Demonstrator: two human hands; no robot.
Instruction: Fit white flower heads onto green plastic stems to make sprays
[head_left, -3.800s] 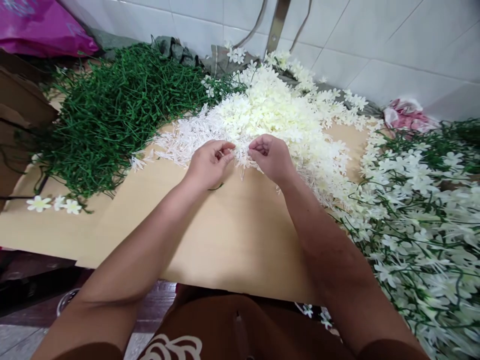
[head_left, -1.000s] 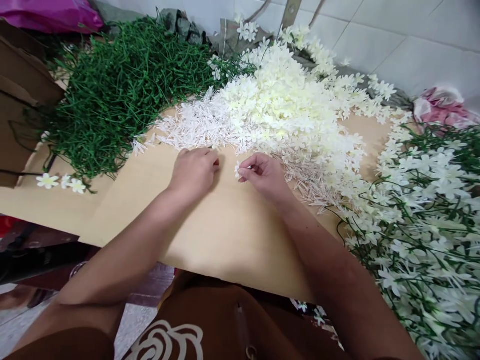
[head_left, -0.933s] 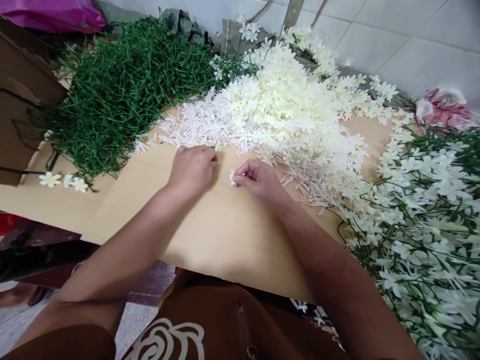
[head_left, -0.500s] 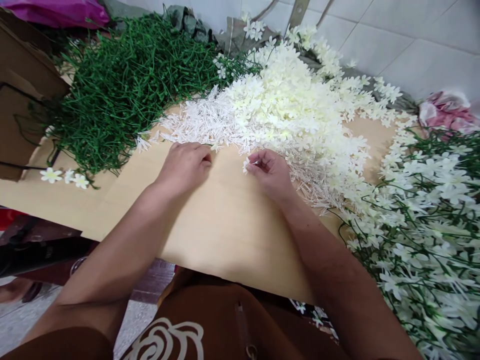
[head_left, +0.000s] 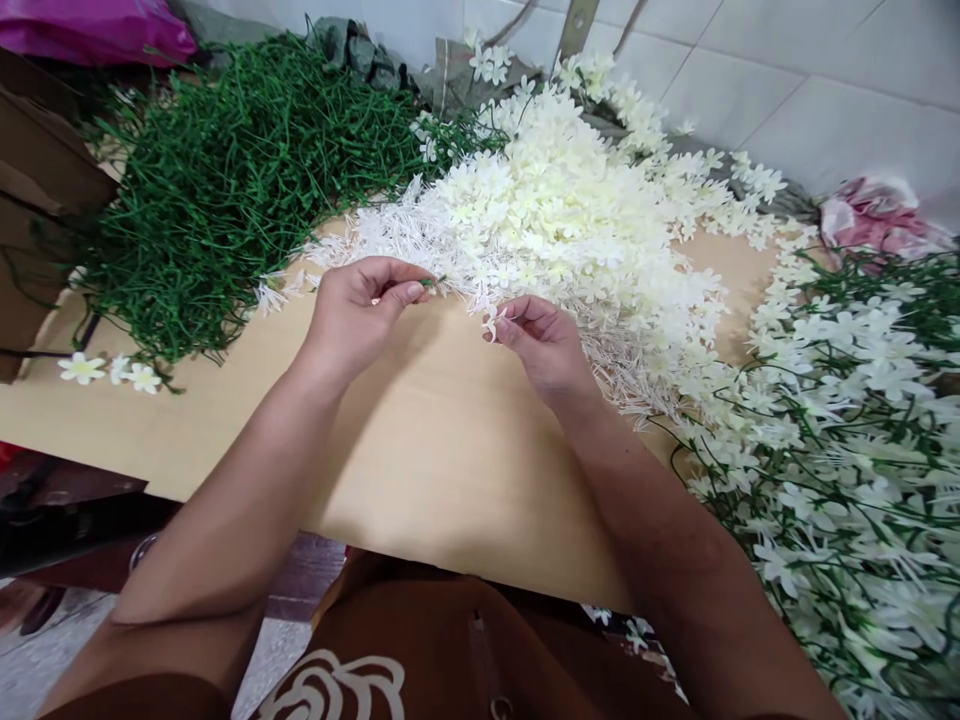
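My left hand [head_left: 356, 310] is closed, thumb and fingers pinching a short green plastic stem [head_left: 436, 282] whose tip pokes out to the right. Between the thumb and fingers of my right hand [head_left: 551, 350] is a small white artificial flower [head_left: 492, 324]. A narrow gap separates the stem from the flower, and both are over the tan board [head_left: 442, 440]. Just beyond my hands lie thin white plastic pieces [head_left: 397, 228] and a heap of cream flower heads [head_left: 577, 190]. A pile of green stems [head_left: 255, 150] spreads behind my left hand.
Stemmed white flowers [head_left: 847, 430] fill the right side. A cardboard box [head_left: 45, 180] stands at left, with loose flowers [head_left: 82, 368] near the board's edge. A magenta bag [head_left: 97, 30], a pink-and-white bundle [head_left: 874, 220] and a tiled wall [head_left: 787, 100] are behind.
My left hand has turned and lifted slightly, bringing its thumb and the pinched green stem into view. My right hand still holds the flower, nearly in place. The view has shifted slightly.
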